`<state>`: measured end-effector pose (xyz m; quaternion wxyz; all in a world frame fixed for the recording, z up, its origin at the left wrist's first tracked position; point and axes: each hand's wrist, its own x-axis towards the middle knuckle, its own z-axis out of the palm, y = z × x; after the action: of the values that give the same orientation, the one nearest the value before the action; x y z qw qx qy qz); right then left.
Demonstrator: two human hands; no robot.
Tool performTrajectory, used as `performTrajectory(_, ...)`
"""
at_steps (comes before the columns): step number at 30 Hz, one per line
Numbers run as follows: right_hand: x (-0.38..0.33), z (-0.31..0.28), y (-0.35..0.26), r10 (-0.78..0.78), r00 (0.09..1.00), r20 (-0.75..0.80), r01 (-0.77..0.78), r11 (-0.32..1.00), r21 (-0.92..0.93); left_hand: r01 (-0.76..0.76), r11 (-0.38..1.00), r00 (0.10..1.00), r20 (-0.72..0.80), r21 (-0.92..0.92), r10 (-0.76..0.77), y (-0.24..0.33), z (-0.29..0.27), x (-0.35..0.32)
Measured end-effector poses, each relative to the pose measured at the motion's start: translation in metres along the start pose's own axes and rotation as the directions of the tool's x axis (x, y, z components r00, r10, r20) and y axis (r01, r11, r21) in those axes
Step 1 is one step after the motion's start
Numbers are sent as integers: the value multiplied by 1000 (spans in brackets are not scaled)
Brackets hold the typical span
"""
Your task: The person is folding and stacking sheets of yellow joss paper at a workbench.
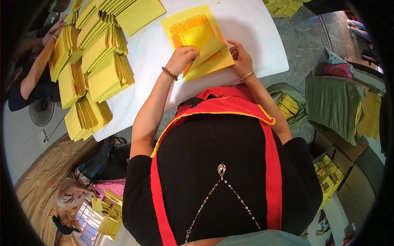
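On the white table in front of me lies a yellow paper sheet (174, 23) with an orange printed square and a bright yellow patch in its middle. My left hand (183, 59), with a beaded bracelet at the wrist, pinches a lifted corner flap (209, 50) of the paper and folds it over the print. At the sheet's right edge is my right hand (241, 59), a thin bangle on its wrist. Its fingers are curled beside the paper's edge, and whether they grip it is hidden.
Stacks of folded yellow paper (107, 57) cover the left of the white table (262, 37). A flat yellow stack (141, 15) lies at the far side. Another person's arm (39, 65) reaches in at the left. A sack of yellow bundles (287, 105) stands on the floor to my right.
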<state>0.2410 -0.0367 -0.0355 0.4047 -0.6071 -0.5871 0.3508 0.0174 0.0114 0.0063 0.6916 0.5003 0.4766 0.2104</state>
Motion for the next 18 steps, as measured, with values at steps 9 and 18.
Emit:
performTrajectory(9, -1, -1, -1, 3, 1000, 14, -3, 1000, 9, 7, 999, 999, 33, 43, -8, -4, -1, 1)
performTrajectory(18, -1, 0, 2, 7, 1000, 9, -7, 1000, -8, -122, 945, 989, -39, 305, 141, -11, 14, -1)
